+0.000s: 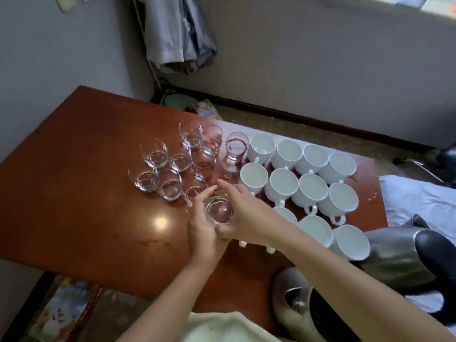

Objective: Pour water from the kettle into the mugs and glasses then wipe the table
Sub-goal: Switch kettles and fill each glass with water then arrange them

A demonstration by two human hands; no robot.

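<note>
both hands meet over the middle of the reddish-brown wooden table [74, 183], cupped around one clear drinking glass [219, 210]; the left hand [205, 228] curls its fingers round the glass's left side and the right hand [243, 213] wraps the right side, its fingers reaching over the far rim; the glass is upright, seen from above, and whether its base touches the tabletop cannot be told; to the left and beyond it stands a cluster of clear glasses [170, 169], close together, several showing a little water in the bottom; a taller ribbed glass [236, 146] stands at the far edge of the cluster, just beside the mugs; to the right sit white mugs [303, 176] in tight rows, rims touching or nearly so, handles turned toward the near side; the nearest mugs are partly hidden by the right forearm; a steel kettle [399, 257] with a dark lid or handle part stands at the table's right near corner, just beside the nearest mug; a second silvery vessel [293, 299] sits low at the near edge, blurred; a pale cloth [222, 327] lies at the bottom of the view, near the person; a bright lamp reflection [161, 222] shines on the table left of the hands; clothes [177, 33] hang in the far corner against the wall.
</note>
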